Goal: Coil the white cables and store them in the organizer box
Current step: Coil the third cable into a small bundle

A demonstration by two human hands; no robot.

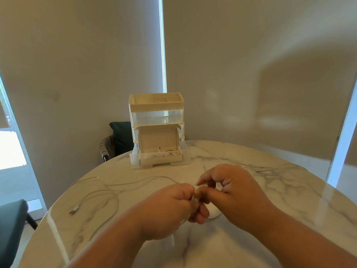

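Over the middle of the marble table, my left hand [170, 207] grips a small bundle of white cable [196, 192] in curled fingers. My right hand [228, 188] pinches the same cable at the bundle's top, thumb against forefinger. A loose white cable [116, 192] trails left across the table and ends in a plug [74, 210]. Another thin strand [270, 170] runs off to the right. The organizer box [156, 113] stands at the table's far edge. Its bottom drawer [160, 156] is pulled out and holds an open cardboard box with white coils inside.
The round marble table [280, 200] curves away at left and right. A dark chair [119, 138] with a cloth over it stands behind the organizer. Another dark seat [11, 225] is at the lower left. Blinds cover the windows behind.
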